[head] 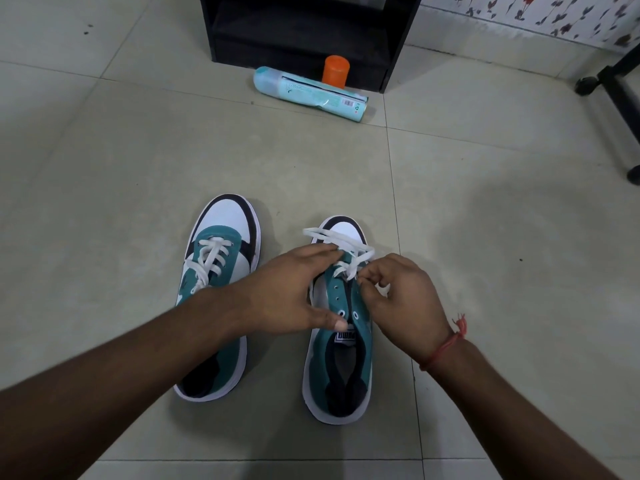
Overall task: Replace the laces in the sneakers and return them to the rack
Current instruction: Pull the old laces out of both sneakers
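Two teal-and-white sneakers on the tiled floor, one laced, one only partly threaded.

Left of the left hand (287, 299) sits the laced sneaker (221, 268), smooth white toe, dark trim, flat white lace crossed neatly. That hand lies spread over the second sneaker (341, 355), fingers fairly straight, steadying its side and touching the loose white lace (332, 237). Just right, the right hand (401, 303) pinches the lace near the upper eyelets; several lower eyelets are bare. Lacing looks midway; next, I judge, the tip must feed through the next open hole. Beyond both hands stands the black rack (398, 46), with a pale spray can (311, 93) lying before it.
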